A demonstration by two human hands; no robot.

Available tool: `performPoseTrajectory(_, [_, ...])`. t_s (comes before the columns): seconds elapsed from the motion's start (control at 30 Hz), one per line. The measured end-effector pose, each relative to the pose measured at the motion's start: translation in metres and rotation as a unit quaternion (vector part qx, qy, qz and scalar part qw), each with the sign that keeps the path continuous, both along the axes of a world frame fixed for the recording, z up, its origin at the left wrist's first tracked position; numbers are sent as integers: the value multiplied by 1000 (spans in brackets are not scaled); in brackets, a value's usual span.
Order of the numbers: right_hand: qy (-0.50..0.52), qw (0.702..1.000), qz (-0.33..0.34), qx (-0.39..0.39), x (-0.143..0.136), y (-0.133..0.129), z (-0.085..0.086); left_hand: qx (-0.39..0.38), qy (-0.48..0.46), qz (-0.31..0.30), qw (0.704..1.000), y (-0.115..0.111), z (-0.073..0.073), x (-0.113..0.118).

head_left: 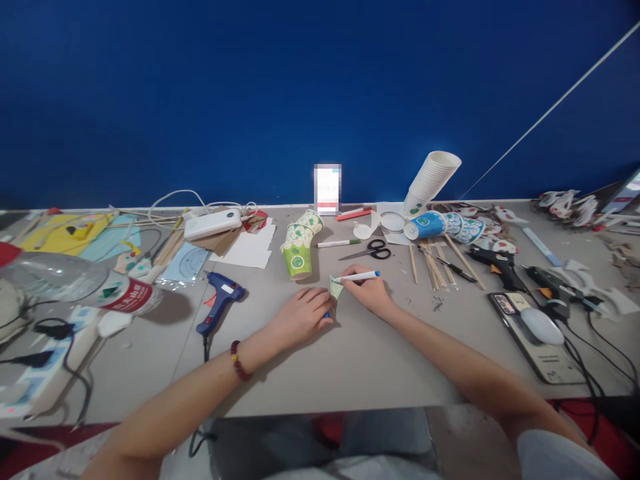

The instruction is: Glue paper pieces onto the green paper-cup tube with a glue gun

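Note:
My right hand (369, 293) is closed around a white marker with a blue end (367, 275), its tip side over a small green-and-white patterned piece (336, 287), apparently paper. On the left edge of that piece, my left hand (307, 312) presses it down with curled fingers. Something blue (327, 314), perhaps a cap, shows at those fingertips. Just beyond my hands lie nested green patterned paper cups (299, 250), a green-and-white marker (339, 244) and black-handled scissors (367, 251). The marker's tip is too small to make out.
A blue glue gun (220, 303) lies to the left, near a plastic bottle (95, 283) and a power strip (55, 363). Stacked white cups (434, 180), blue cups (445, 225), wooden sticks (435, 267), a phone (543, 353) and black glue guns (550, 287) occupy the right.

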State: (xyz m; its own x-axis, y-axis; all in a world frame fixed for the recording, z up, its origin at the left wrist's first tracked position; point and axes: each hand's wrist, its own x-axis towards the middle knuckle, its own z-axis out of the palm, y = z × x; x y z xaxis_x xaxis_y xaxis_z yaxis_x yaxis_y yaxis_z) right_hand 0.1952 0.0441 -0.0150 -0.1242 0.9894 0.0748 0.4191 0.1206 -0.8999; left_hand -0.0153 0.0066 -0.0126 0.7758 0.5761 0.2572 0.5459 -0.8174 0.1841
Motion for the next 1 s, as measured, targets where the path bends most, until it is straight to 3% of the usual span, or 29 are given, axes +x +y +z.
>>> performPoseTrajectory(1.0, [-1, 1000, 28, -3, -1, 0, -1, 8, 7, -1, 1000, 0, -1, 0])
